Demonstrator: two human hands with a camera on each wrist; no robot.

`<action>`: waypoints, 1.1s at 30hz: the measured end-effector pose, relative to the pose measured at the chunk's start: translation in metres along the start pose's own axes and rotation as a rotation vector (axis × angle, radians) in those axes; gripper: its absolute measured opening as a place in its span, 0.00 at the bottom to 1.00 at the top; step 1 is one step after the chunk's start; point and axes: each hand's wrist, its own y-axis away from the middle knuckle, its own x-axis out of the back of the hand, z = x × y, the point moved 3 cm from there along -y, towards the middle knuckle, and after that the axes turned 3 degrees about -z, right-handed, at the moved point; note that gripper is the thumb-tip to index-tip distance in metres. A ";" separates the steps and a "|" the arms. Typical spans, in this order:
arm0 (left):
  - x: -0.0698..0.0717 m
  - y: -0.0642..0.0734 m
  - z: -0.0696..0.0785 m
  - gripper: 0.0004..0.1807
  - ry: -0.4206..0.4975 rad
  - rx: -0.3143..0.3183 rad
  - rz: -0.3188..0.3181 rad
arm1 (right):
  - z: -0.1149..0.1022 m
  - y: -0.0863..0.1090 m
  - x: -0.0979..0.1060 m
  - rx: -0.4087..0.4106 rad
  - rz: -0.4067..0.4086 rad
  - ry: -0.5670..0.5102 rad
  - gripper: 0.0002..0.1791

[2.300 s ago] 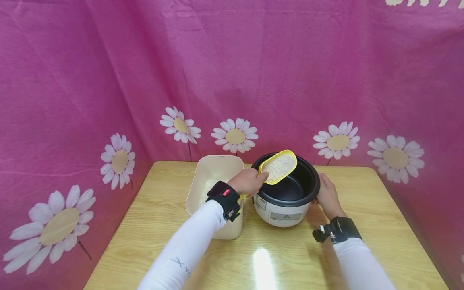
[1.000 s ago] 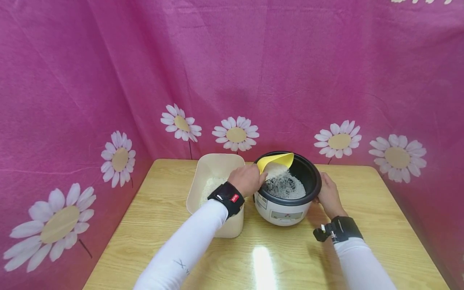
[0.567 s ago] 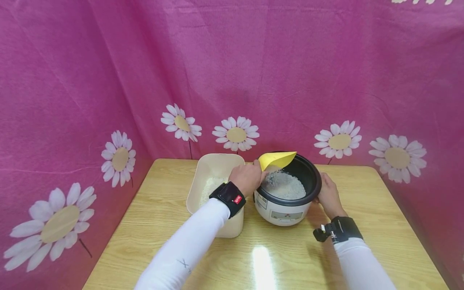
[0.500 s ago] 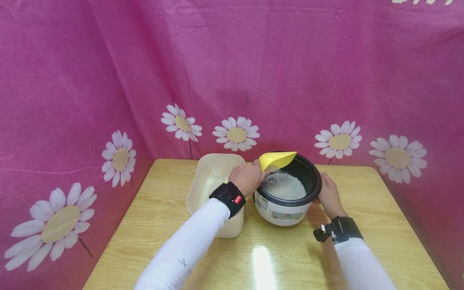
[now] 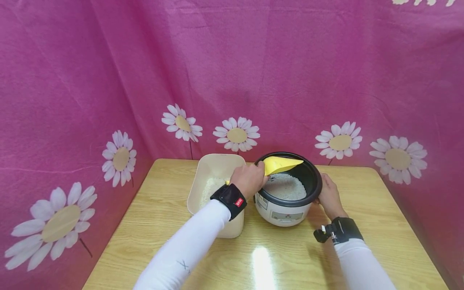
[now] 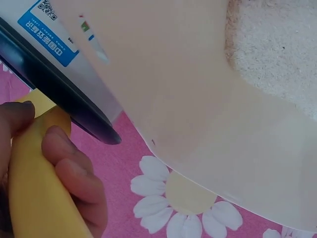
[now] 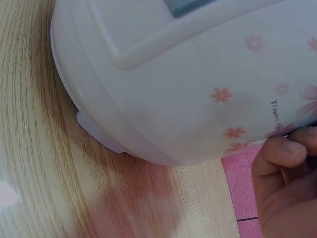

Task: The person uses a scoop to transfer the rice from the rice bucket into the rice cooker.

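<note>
My left hand (image 5: 248, 180) grips the handle of a yellow scoop (image 5: 282, 164), which is tipped on its side over the left part of the rice cooker (image 5: 266, 207). White rice (image 5: 291, 188) covers the bottom of the cooker's black inner pot. In the left wrist view, curled fingers (image 6: 74, 171) wrap the scoop's handle near the dark rim. My right hand (image 5: 330, 195) holds the cooker's right side below the rim. The right wrist view shows bent fingers (image 7: 283, 151) against the flowered white body, their tips partly hidden.
A cream bin (image 5: 219, 163) with rice (image 5: 212, 187) inside stands left of the cooker, beneath my left wrist. Both stand on a wooden table (image 5: 170, 193). A pink cloth (image 5: 275, 72) with daisies hangs behind and at the sides.
The scoop went from level and full of rice to tipped over, and the rice fell into the cooker. It then shifted slightly right. My right hand has stayed on the cooker.
</note>
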 end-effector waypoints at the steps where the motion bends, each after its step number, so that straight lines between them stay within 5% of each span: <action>1: 0.000 0.000 -0.001 0.22 0.001 0.001 0.003 | 0.000 0.000 0.000 0.001 0.000 -0.005 0.15; 11: 0.009 0.004 -0.022 0.22 0.030 0.042 0.050 | 0.014 -0.009 0.003 0.024 0.006 0.017 0.14; 24: 0.042 0.008 -0.076 0.22 0.062 0.146 0.059 | 0.013 -0.010 0.006 0.041 0.002 0.071 0.18; 33: 0.039 0.023 -0.105 0.20 0.050 0.188 0.030 | 0.010 -0.006 0.002 0.060 -0.005 0.060 0.17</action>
